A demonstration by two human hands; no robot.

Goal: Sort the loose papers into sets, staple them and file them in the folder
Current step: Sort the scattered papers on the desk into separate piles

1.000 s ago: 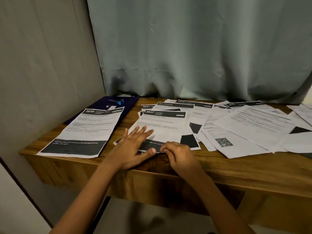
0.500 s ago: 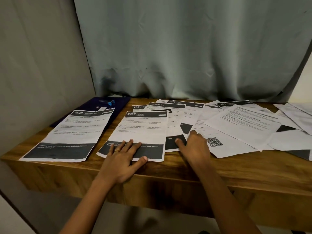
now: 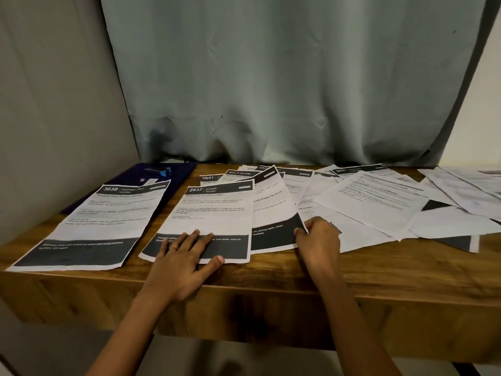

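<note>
Pressing sheet 2437 point(image 3: 208, 213), left fingers point(image 3: 189, 240) flat

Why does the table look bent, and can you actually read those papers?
Head view: the wide lens bows the table edge and tilts the curtain; dim light, no glare; big numbers like 2437 on the sheet read, small print blurs.

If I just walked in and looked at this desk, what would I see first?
First, the white papers spread across the wooden desk, many with dark bands. Next, two hands at the near edge: the left hand lies flat on the sheet numbered 2437, and the right hand touches the corner of the sheet beside it. A small blue stapler sits on a dark folder at the back left.
</note>
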